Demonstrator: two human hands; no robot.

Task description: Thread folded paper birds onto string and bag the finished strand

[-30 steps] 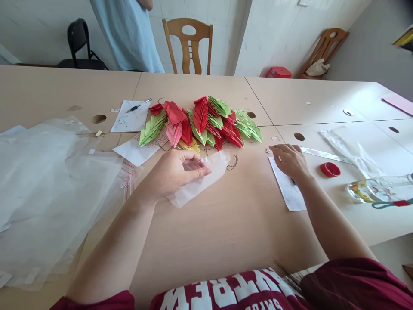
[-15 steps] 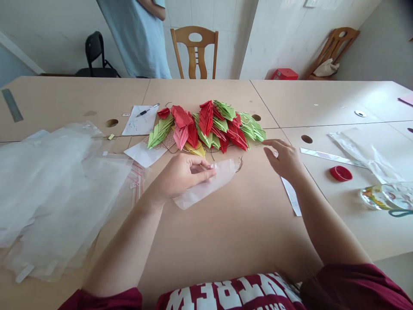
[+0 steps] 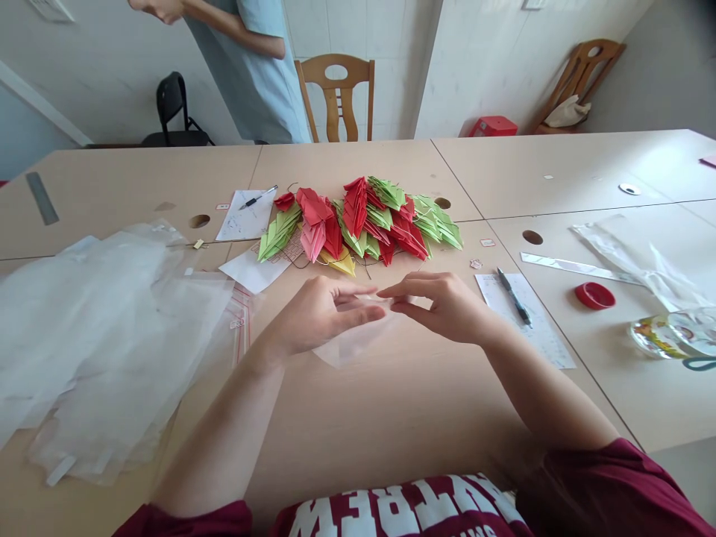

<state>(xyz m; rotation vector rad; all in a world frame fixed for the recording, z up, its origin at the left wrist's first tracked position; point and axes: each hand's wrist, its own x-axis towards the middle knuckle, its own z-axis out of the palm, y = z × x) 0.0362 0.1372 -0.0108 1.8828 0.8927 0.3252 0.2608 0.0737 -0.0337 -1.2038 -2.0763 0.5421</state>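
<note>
A small clear plastic bag is held low over the tan wooden table, near centre. Its far edge is pinched by the left hand, thumb against fingers in a narrow grip. The same edge is pinched from the right by the right hand, fingertips closed on the film. A pile of red, green and pink folded paper pieces lies just beyond. A stack of clear plastic sheets lies at left. A black pen lies at right.
</note>
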